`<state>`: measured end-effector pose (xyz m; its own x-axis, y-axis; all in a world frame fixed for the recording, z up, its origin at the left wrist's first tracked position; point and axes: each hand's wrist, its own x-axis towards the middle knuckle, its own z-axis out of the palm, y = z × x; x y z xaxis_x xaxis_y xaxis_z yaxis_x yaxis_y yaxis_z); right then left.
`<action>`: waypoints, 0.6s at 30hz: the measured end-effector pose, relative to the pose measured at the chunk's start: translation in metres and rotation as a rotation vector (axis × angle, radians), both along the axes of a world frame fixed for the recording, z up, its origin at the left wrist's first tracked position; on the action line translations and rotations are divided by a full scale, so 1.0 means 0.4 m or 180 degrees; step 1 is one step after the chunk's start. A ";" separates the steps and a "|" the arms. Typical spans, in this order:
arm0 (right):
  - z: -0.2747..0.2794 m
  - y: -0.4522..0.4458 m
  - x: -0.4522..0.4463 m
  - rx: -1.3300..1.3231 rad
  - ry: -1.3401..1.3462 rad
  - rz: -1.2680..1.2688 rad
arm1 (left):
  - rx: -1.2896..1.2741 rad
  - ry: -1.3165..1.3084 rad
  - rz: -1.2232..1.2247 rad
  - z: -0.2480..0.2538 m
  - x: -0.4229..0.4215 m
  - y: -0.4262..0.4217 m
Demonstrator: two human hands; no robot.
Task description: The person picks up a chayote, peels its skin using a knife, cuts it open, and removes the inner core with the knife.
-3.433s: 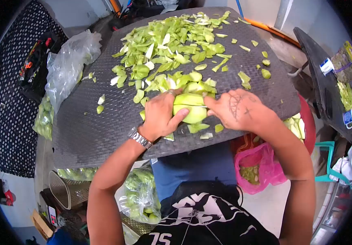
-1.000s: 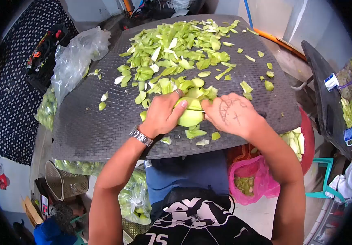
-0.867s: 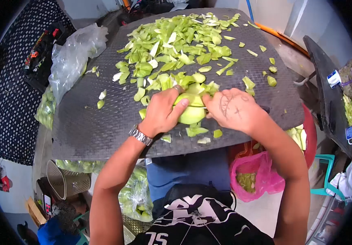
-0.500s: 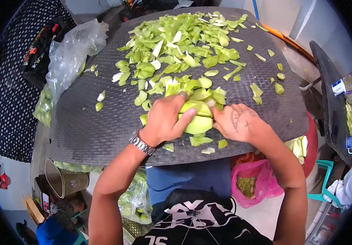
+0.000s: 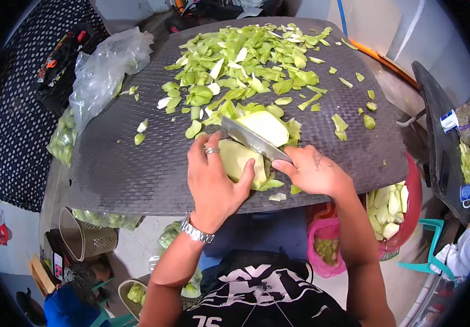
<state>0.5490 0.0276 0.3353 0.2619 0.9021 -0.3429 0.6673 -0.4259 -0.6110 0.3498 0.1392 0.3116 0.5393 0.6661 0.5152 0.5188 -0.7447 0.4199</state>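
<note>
Change noted: half a second earlier the two parts of the green vegetable lay together, skin uppermost, at the centre of the frame. They now stand parted with pale faces exposed, and the knife [image 5: 256, 143] slants between them, its broad blade in view. Judgement: the cut through the vegetable appears complete.

Condition: the far piece [image 5: 266, 127], just above the blade, shows a smooth, whitish face with a thin green margin. The near piece [image 5: 238, 156], below the blade, is pale green and partly covered. Both are at centre frame on the tabletop [image 5: 115, 169], below the heap of peelings [image 5: 246, 60].

Left grip [image 5: 217, 185]: fingers steadying the near piece. Right grip [image 5: 316, 171]: closed around the knife's handle, itself hidden.
</note>
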 end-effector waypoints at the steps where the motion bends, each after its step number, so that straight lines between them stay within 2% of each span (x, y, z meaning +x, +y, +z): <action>1: 0.013 -0.001 -0.003 -0.0132 0.0305 -0.0104 | -0.0325 0.0033 0.0166 0.002 -0.007 -0.010; 2: -0.004 -0.009 0.004 0.0005 0.0858 -0.0242 | -0.0649 0.0061 0.0330 0.005 -0.013 -0.016; 3: -0.042 -0.026 0.020 0.0141 0.1418 -0.0383 | -0.0492 0.0154 0.0453 -0.003 -0.020 -0.013; 5: -0.067 -0.050 0.014 0.0571 0.2447 -0.0709 | -0.1154 0.0416 0.0452 0.000 -0.028 0.001; 6: -0.072 -0.058 0.008 0.0750 0.2579 -0.0893 | -0.1477 0.0536 0.0444 0.002 -0.028 0.008; 9: -0.100 -0.067 0.000 0.1302 0.2856 -0.1357 | -0.1356 0.0449 0.0369 -0.002 -0.015 0.022; 13: -0.113 -0.074 0.001 0.1509 0.2915 -0.1401 | -0.1430 0.0433 0.0200 0.000 0.012 0.023; 18: -0.125 -0.079 0.014 0.1596 0.3138 -0.1432 | -0.1867 -0.0119 -0.0025 0.014 0.040 -0.007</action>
<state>0.5545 -0.0040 0.2852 0.4105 0.8875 -0.2093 -0.3307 -0.0690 -0.9412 0.3658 0.1364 0.3171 0.5338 0.8418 0.0806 0.4911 -0.3862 0.7808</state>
